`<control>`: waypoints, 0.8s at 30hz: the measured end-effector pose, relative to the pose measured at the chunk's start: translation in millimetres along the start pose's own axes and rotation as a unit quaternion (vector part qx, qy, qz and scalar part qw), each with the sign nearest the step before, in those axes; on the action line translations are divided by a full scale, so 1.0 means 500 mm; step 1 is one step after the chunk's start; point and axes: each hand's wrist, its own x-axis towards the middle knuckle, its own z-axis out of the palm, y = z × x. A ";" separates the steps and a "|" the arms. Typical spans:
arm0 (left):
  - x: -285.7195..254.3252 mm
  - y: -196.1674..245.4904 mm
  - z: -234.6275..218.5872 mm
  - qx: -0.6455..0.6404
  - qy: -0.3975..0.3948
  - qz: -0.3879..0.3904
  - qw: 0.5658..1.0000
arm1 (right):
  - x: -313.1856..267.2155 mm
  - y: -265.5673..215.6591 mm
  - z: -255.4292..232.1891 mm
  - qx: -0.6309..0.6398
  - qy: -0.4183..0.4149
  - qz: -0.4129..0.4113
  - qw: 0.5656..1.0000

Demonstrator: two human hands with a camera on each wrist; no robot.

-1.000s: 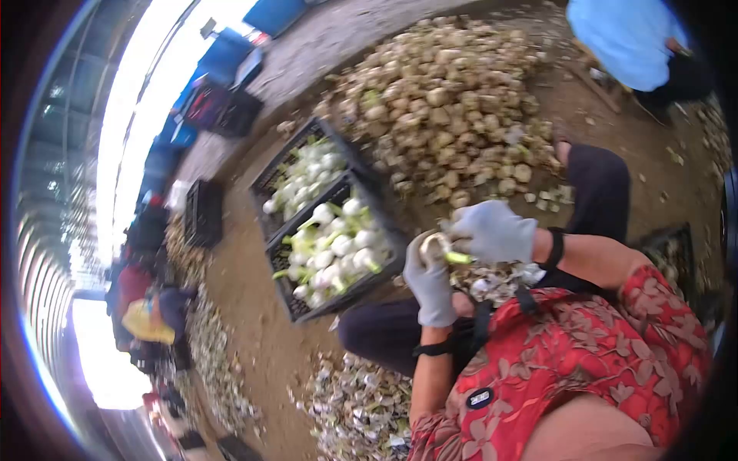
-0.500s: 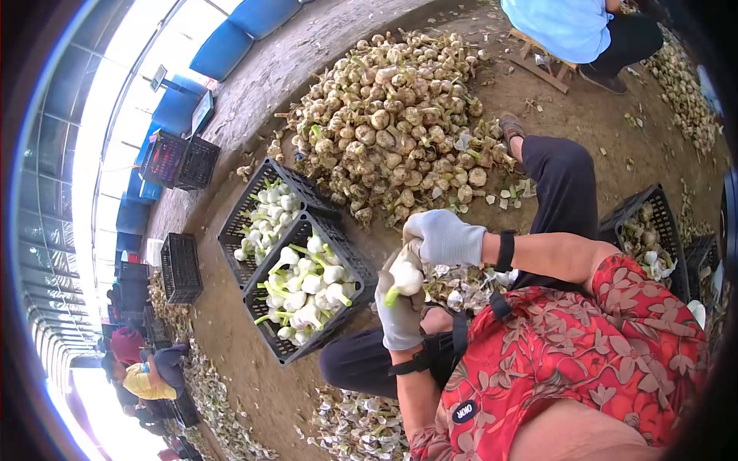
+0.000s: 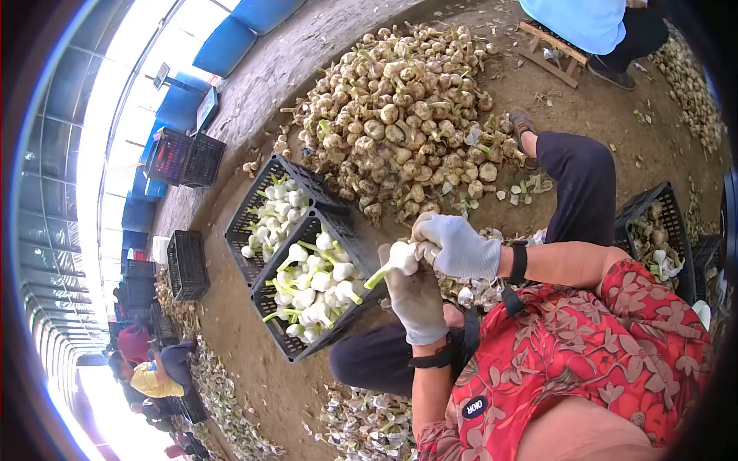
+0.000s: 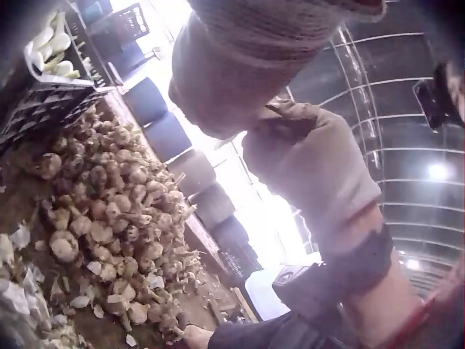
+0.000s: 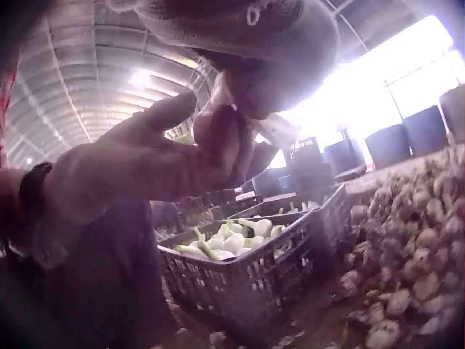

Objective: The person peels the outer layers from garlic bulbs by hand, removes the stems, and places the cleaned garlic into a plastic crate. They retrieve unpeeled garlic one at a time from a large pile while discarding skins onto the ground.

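A white garlic bulb [image 3: 402,259] with a green stem lies across the left hand [image 3: 417,301], its stem pointing down-left in the head view. Straight fingers of that gloved hand extend past the bulb, and its thumb stands apart in the right wrist view. The right hand [image 3: 460,246], also in a pale glove, has curled fingers and pinches the bulb at the end away from the stem. In the left wrist view the right hand [image 4: 312,163] is seen beyond the left; there the bulb is hidden.
Two black crates [image 3: 296,355] hold cleaned white garlic. Behind them rises a large pile of unpeeled garlic [image 3: 392,115]. Peeled skins [image 3: 365,422] litter the ground by the knee. Another crate [image 3: 688,257] stands at right, and a person in a light blue top [image 3: 573,23] sits nearby.
The bulb has turned, its stem swinging from downward to down-left. The left fingers have straightened from around it, while the right hand has moved to the end away from the stem.
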 end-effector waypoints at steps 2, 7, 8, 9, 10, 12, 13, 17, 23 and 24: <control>0.018 0.018 -0.006 0.018 0.055 -0.069 0.996 | 0.001 -0.014 -0.009 0.014 -0.026 -0.036 0.999; 0.088 0.070 -0.023 -0.026 0.112 -0.166 0.980 | 0.002 0.031 -0.029 0.116 -0.015 0.037 0.992; 0.099 0.093 -0.034 -0.101 0.052 -0.206 0.972 | 0.003 0.053 -0.037 0.131 0.001 0.081 0.988; 0.109 0.105 -0.018 -0.101 0.083 -0.191 0.973 | 0.001 0.079 -0.040 0.145 0.018 0.124 0.981; 0.123 0.118 -0.009 -0.099 0.087 -0.184 0.974 | -0.007 0.102 -0.048 0.079 -0.026 0.074 0.994; 0.151 0.135 0.025 -0.083 0.101 -0.162 0.978 | -0.020 0.096 -0.062 -0.106 -0.382 0.056 0.916; 0.168 0.141 0.017 -0.105 0.068 -0.160 0.979 | -0.027 0.092 -0.067 -0.193 -0.542 0.049 0.817; 0.226 0.168 -0.002 -0.008 0.077 -0.120 0.990 | -0.055 0.161 -0.069 -0.193 -0.393 0.063 0.897; 0.204 0.178 0.062 0.143 0.141 -0.107 0.974 | -0.060 0.414 -0.108 -0.263 -0.090 0.444 0.852; 0.202 0.178 0.069 0.178 0.154 -0.110 0.966 | -0.078 0.437 -0.112 -0.273 -0.081 0.490 0.824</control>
